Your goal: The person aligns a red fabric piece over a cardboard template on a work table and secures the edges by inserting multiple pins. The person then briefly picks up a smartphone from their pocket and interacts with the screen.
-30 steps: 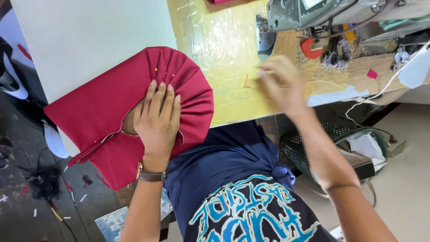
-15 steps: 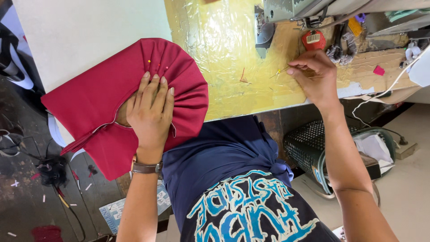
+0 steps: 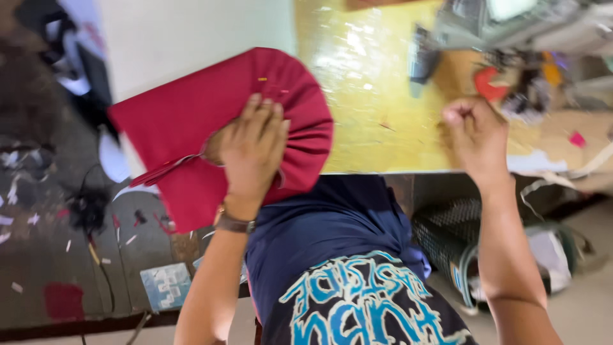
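Note:
A piece of red fabric (image 3: 185, 121), gathered into pleats along its curved edge, lies over the table's front edge and hangs partly off it. My left hand (image 3: 252, 150) lies on the pleats with the fingers together and the thumb tucked at an opening in the cloth, holding it down. Small yellow-headed pins (image 3: 262, 80) stick in the pleats just beyond my fingertips. My right hand (image 3: 476, 137) is raised over the yellow table (image 3: 364, 96), closed with fingers pinched. Whether it holds anything is hidden. A red pincushion (image 3: 488, 83) sits just beyond it.
A white sheet (image 3: 191, 32) covers the table's left part. A sewing machine (image 3: 498, 19) and small clutter stand at the back right. Under the table on the right is a dark mesh basket (image 3: 447, 236). Scraps and cables litter the floor on the left.
My right hand has pulled back from the pincushion toward the table's front edge, still closed. My left hand has stayed on the red fabric. The view has shifted and blurred.

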